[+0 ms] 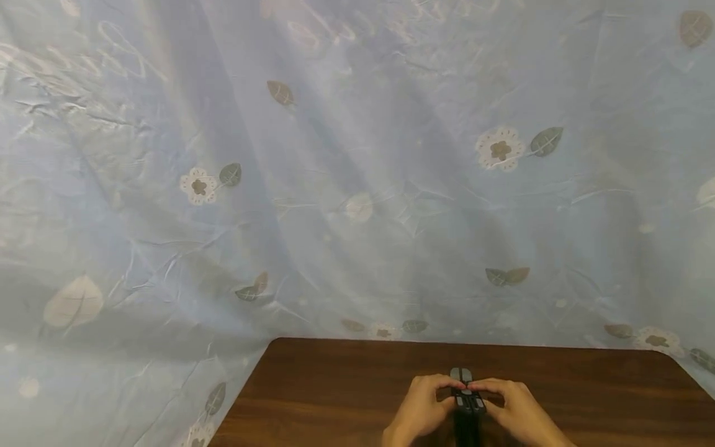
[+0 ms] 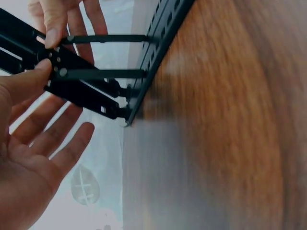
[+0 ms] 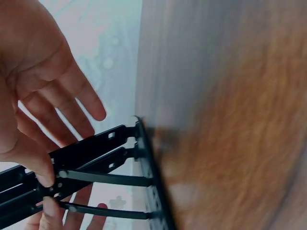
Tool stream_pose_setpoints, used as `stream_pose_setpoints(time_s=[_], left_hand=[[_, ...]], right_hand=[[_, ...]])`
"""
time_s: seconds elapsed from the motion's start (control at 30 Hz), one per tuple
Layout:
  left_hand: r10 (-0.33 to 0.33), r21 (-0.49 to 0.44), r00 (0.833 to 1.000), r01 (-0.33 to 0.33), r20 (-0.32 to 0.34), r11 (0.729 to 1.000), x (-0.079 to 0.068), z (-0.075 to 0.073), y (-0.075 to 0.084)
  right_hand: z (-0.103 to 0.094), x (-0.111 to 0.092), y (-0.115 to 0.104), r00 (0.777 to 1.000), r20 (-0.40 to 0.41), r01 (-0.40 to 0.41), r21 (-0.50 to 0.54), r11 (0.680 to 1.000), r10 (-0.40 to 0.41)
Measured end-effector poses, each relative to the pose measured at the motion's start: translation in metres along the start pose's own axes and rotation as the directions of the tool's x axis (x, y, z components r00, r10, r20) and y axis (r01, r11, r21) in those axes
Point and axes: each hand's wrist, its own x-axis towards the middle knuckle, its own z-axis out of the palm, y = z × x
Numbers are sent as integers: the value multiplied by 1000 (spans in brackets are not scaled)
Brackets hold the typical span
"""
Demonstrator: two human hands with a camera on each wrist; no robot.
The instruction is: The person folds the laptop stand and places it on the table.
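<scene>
A black folding laptop stand (image 1: 468,400) with grey pads is upright on the brown table, partly unfolded. Its crossed bars (image 2: 86,88) and two thin links (image 3: 108,178) join a slotted base rail (image 2: 160,52) lying on the wood. From the left, my left hand (image 1: 421,406) pinches the stand near its middle pivot, thumb on the near side and fingers behind. My right hand (image 1: 516,410) grips the same joint from the right, its thumb (image 3: 36,163) close to the left thumb. The stand's lower part is dark and hard to make out in the head view.
The dark wooden table (image 1: 335,385) has rounded far corners. Behind it and to the left hangs a pale blue curtain (image 1: 357,248) printed with leaves and flowers, meeting the table's far edge. No other objects show on the visible tabletop.
</scene>
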Motion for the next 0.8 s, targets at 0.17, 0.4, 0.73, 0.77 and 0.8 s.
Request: stream_pose_setpoints(time_s=[0.17,0.4,0.73,0.77,0.8], left_hand=[[12,2,1000,-12,-11,1000,-2,3,0],[-24,-11,998,23,-51,1000,-2,0,4],[-35,-8,998,34,-55,999,-5,4,5],[-29,-10,998,29,-57,1000,-5,4,4],[-26,-10,998,26,-60,1000,-4,5,3]], right_hand=[[3,-4,-1,998,-55,11,-107,994,-17],[6,1,-11,995,-94,-44,-118,992,33],[11,-4,-15,990,-122,-87,-88,992,76],[12,-4,-15,989,-128,-85,-91,992,73],[13,-3,-14,989,-133,-84,-96,992,70]])
